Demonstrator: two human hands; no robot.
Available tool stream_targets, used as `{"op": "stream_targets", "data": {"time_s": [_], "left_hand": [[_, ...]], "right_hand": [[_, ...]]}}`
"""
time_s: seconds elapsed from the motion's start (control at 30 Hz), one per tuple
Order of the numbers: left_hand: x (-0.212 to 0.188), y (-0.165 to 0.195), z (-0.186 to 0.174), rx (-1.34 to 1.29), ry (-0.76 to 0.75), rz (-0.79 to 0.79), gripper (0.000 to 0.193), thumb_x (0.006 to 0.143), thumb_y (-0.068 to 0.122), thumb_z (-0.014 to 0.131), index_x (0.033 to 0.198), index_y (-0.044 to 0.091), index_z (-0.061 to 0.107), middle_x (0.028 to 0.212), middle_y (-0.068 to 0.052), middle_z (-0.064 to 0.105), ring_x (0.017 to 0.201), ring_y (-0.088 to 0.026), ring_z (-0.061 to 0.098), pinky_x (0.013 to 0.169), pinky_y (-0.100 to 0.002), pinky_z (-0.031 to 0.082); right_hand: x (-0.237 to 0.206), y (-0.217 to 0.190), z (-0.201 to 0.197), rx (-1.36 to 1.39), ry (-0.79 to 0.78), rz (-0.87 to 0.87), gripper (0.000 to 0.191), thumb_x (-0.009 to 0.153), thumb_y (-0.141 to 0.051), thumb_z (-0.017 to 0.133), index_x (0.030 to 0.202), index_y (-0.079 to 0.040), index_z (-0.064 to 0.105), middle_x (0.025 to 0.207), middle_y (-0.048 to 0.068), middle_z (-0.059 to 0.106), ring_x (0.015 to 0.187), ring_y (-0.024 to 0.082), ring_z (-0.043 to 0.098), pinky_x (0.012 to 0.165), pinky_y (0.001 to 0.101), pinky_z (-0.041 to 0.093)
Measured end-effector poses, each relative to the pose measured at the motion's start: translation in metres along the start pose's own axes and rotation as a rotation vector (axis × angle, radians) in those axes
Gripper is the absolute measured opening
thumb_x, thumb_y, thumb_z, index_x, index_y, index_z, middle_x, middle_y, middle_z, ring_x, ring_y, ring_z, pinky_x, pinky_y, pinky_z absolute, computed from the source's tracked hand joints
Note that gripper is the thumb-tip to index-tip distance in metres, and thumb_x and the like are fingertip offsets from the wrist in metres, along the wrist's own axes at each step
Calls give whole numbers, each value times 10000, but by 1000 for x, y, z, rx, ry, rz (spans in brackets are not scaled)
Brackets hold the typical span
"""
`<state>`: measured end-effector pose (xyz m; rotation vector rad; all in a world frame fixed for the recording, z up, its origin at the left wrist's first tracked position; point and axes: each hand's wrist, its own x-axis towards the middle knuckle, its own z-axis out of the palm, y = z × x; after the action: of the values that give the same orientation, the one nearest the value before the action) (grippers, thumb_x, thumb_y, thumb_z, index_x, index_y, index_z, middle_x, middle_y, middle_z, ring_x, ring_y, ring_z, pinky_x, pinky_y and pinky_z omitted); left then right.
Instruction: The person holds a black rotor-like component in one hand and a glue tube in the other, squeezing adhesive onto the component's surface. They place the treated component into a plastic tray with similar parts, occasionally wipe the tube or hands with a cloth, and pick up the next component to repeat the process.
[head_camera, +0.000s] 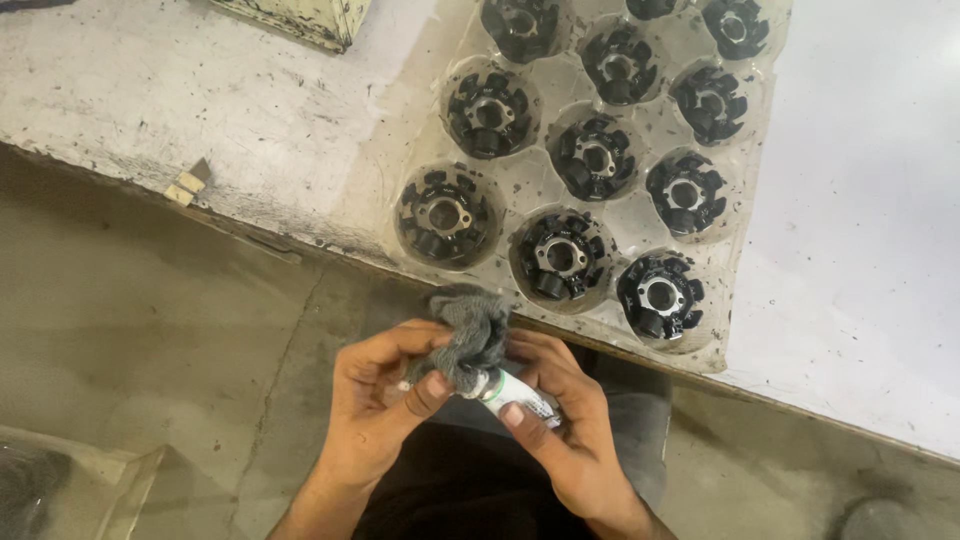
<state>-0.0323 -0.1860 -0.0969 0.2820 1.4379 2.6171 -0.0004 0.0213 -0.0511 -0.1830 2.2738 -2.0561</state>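
Note:
My left hand (378, 400) pinches a crumpled grey cloth (470, 330) around the tip of a small white tube with a green band (515, 393). The tube's body rests in my right hand (565, 425), thumb on top. Both hands are held low, just in front of the bench edge. On the bench above them lies a clear plastic tray (745, 190) whose round pockets each hold a black toothed stator-like part (445, 215); another such part (660, 295) sits in the nearest right pocket.
The worn white bench top (150, 90) runs diagonally, its edge just above my hands. A pale box corner (300, 18) stands at the back. The concrete floor (150, 330) lies below. A clear tray corner (120, 480) shows at lower left.

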Motion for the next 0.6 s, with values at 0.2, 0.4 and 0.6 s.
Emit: {"op": "stream_targets", "data": {"time_s": [0.2,0.4,0.6], "left_hand": [[-2,3,-2,98,23,-75,225,866,-52,804,1057,-38,685,1016,-87,703,928,-129,650,815,-269,536],[-14,6,22,222,113,251,174,904,-31,774,984,-11,622,956,-77,650,861,-113,576,756,-222,469],[-18,13,47,408,133,456,132,900,-53,718,966,-16,610,899,-89,659,827,-116,582,746,-224,459]], "right_hand": [[-4,6,-5,-6,-70,-24,233,918,-230,704,888,-8,637,1278,219,692,1359,311,563,1129,410,412],[-17,22,-10,157,155,36,422,770,-92,838,1134,2,646,1116,125,703,1065,157,650,973,295,508],[-36,37,-18,211,309,231,217,852,-36,810,1015,54,697,878,93,725,802,134,662,734,265,542]]}}
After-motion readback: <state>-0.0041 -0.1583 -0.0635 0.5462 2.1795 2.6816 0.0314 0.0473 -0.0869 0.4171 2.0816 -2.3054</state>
